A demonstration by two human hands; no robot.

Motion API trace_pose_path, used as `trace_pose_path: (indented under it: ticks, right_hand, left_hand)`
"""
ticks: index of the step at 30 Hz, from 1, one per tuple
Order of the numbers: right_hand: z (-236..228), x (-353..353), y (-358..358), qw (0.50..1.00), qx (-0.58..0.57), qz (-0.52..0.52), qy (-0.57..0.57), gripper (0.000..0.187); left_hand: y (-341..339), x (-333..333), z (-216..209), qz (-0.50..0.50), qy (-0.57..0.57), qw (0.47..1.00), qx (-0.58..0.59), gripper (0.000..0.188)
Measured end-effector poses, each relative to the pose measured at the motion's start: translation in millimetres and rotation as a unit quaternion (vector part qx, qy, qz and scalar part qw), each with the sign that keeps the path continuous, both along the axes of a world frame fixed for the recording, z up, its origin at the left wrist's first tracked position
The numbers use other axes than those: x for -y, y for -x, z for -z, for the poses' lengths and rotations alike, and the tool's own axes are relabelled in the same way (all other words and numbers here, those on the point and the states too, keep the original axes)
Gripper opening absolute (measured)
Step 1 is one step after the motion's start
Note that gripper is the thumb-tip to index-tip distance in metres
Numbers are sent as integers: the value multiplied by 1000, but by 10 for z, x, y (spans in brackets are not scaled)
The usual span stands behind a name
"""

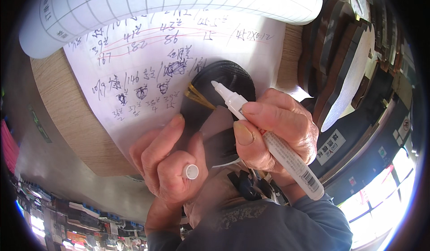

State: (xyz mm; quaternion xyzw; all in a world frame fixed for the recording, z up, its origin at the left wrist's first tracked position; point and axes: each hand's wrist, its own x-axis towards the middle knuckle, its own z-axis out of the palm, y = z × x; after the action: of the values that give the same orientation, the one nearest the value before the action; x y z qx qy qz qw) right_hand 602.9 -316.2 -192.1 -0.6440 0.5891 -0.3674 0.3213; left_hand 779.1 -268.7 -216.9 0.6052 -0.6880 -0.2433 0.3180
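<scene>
Right hand [284, 132], fingers pinched, grips a barcoded, uncapped white marker [293, 168] near a black shoe-like piece [235, 76] over handwritten paper [264, 56], while the left hand [163, 161], fingers curled, holds a white cap [191, 171].

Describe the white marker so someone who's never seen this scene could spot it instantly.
Start at the wood-grain table bearing the handwritten sheet. Below the sheet's right side in the picture, the right hand grips the marker, its uncapped tip pointing up-left. Unlike the short, hollow white cap in the left hand, it is long and pen-shaped.
</scene>
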Motion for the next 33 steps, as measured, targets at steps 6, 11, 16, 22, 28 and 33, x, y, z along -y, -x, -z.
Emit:
trace_pose_path:
  ticks: [6,11,16,22,28,33]
  right_hand:
    - [46,35,15,999,-23,8,41,34]
    - [61,48,69,998,-27,7,58,32]
    - [-6,-36,57,999,-37,10,2,33]
    - [-6,-86,41,1000,-20,-1,-13,34]
    - [-18,-91,56,999,-38,6,-30,35]
    - [-39,-120,61,999,-28,24,-40,35]
  left_hand:
    - [-13,7,-11,9,-3,1000,2,46]
    - [-12,10,-20,10,-5,1000,1,45]
    - [0,13,-11,8,-1,1000,5,44]
    - [32,6,6,-8,5,1000,2,44]
    - [32,8,-3,-7,5,1000,8,44]
    - [19,17,-11,-3,3,1000,4,43]
